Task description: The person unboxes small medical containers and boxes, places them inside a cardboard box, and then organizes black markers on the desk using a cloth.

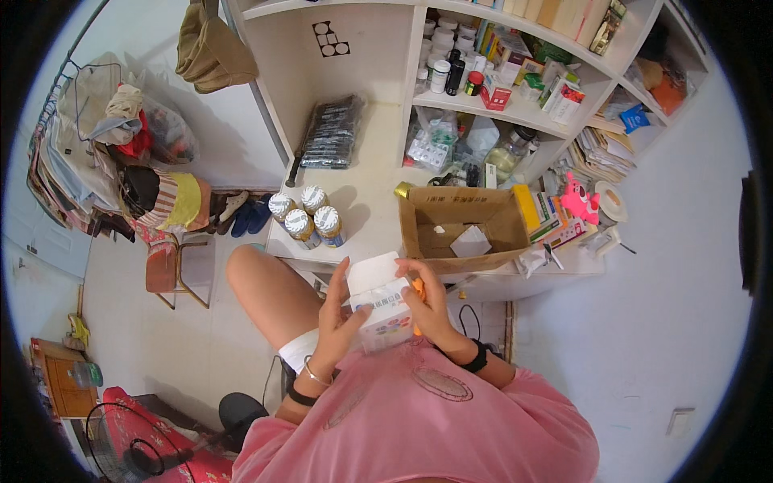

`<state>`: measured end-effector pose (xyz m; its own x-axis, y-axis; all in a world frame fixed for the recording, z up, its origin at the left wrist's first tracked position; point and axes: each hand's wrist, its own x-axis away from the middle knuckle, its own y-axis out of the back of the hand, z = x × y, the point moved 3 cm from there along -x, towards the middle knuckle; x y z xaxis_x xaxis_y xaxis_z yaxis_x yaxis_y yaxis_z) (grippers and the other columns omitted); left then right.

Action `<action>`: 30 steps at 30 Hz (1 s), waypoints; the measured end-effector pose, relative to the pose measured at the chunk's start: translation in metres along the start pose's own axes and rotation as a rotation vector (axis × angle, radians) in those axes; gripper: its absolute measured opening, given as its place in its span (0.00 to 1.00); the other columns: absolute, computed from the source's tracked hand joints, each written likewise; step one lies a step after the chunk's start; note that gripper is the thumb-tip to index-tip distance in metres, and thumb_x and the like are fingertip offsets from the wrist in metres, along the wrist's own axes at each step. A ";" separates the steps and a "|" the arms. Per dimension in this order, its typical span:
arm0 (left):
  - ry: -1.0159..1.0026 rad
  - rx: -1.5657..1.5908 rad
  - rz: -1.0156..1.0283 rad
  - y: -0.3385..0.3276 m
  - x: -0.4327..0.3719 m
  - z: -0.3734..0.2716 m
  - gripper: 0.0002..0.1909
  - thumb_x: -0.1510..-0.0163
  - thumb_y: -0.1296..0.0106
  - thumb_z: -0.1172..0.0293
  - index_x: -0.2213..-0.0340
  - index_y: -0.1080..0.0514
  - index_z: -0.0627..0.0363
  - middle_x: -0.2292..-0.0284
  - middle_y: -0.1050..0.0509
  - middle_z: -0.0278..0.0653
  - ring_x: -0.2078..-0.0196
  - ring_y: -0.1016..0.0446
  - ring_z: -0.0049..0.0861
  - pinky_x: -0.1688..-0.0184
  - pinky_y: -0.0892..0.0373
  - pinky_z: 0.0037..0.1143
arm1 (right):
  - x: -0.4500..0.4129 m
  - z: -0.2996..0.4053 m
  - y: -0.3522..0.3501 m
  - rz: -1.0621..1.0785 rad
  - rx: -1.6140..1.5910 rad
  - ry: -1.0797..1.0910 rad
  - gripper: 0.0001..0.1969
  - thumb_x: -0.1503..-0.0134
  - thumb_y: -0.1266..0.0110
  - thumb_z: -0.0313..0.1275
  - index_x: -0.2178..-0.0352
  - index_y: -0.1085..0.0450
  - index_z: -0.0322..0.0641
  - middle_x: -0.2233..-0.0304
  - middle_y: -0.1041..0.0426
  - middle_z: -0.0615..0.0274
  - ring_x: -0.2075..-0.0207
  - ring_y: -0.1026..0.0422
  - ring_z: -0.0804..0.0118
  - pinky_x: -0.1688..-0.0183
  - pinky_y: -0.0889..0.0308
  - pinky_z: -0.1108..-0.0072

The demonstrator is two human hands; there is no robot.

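Observation:
Between both hands, above the lap, is a small white cardboard box [385,320] with printing and coloured marks, its top flap raised. My left hand [339,320] holds the box's left side, thumb on the front face. My right hand [430,305] grips the right side, with an orange object [418,290] partly hidden behind its fingers; what that is I cannot tell. On the white desk, past the hands, several bottles with foil-like patterned caps [314,220] stand together. To their right sits an open brown cardboard box [465,265] with white pieces inside.
A plastic-wrapped dark pack [332,133] lies at the desk's back. Shelves [519,111] on the right hold medicine boxes and bottles. A pink plush toy [580,199] and books stand right of the carton. A chair [163,265] and a fan [139,447] are on the left.

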<state>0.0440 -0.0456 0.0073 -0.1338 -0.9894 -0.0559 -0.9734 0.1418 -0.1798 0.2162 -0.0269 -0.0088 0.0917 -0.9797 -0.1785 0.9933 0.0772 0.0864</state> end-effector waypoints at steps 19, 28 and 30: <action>-0.024 0.159 0.060 0.039 -0.003 0.034 0.10 0.55 0.54 0.82 0.69 0.28 0.63 0.57 0.30 0.47 0.57 0.30 0.31 0.53 0.35 0.26 | 0.000 0.019 -0.003 0.365 0.251 0.186 0.17 0.52 0.45 0.25 0.57 0.32 0.43 0.55 0.34 0.54 0.56 0.33 0.59 0.55 0.38 0.76; -0.137 -0.278 0.211 0.029 -0.001 0.021 0.17 0.66 0.34 0.71 0.70 0.27 0.57 0.58 0.29 0.48 0.54 0.30 0.34 0.57 0.32 0.27 | 0.005 0.005 0.015 0.358 0.290 0.232 0.26 0.60 0.34 0.30 0.57 0.31 0.45 0.55 0.35 0.54 0.55 0.33 0.56 0.57 0.36 0.75; -0.357 -0.507 0.297 0.015 -0.003 -0.004 0.17 0.68 0.35 0.73 0.71 0.25 0.56 0.59 0.27 0.46 0.60 0.25 0.34 0.60 0.30 0.26 | 0.009 0.020 0.027 0.431 0.459 0.330 0.25 0.59 0.35 0.34 0.57 0.31 0.47 0.55 0.34 0.57 0.59 0.29 0.60 0.61 0.33 0.75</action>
<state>0.0293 -0.0403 0.0085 -0.4237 -0.8279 -0.3675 -0.8833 0.2879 0.3699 0.2422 -0.0375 0.0119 0.5589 -0.7663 -0.3170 0.7402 0.2886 0.6074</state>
